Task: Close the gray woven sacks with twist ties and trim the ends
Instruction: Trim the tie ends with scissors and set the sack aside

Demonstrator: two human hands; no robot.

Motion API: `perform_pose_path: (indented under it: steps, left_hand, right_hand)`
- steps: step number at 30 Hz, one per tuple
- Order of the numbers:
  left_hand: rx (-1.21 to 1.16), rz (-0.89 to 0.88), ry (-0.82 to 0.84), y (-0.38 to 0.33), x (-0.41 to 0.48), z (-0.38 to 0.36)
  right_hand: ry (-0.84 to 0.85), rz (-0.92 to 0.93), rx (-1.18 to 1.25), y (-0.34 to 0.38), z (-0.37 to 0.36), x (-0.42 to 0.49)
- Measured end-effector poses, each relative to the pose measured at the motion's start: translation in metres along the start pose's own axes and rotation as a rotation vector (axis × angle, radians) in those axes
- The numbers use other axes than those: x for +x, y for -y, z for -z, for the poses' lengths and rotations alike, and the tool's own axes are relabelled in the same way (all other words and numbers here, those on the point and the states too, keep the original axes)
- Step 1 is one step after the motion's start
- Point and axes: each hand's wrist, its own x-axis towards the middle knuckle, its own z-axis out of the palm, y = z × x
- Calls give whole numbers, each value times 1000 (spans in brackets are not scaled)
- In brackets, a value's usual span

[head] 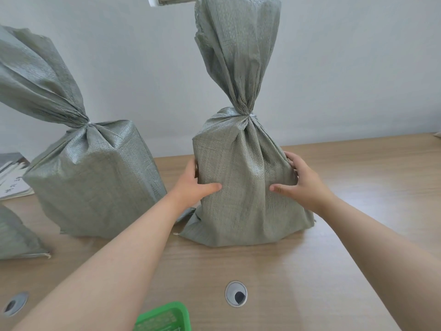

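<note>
A filled gray woven sack [245, 187] stands upright in the middle of the wooden table [358, 187]. Its neck is gathered and bound by a white tie [251, 115], with the loose top rising above. My left hand [191, 185] holds the sack's left side, thumb across the front and fingers round the back. My right hand [303, 185] holds its right side the same way. A second tied sack [93, 182] stands to the left, its top leaning left above its own white tie [88, 123].
Part of a third gray sack [16, 235] lies at the left edge. A green plastic basket [164, 317] sits at the near edge. Two round cable grommets [235, 293] [14, 304] are set in the table. Papers [12, 175] lie at far left. A pale wall stands behind.
</note>
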Motion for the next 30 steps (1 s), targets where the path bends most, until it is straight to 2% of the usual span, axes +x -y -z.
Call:
perform_pose_path:
  steps: [9,15,21,30]
  left_hand:
    - [-11,8,7,6,-8,3]
    - [92,-11,-32,-1,-31,9]
    - [130,-48,-56,-14,-73,26]
    - [170,-156,-78,-28,-175,64]
  right_hand:
    - [-16,-17,-35,7,4,-5]
    - [-39,-13,-90,22,10,-18]
    - [-66,34,-176,54,9,-52]
    - [-77,86,-157,123,-12,-135]
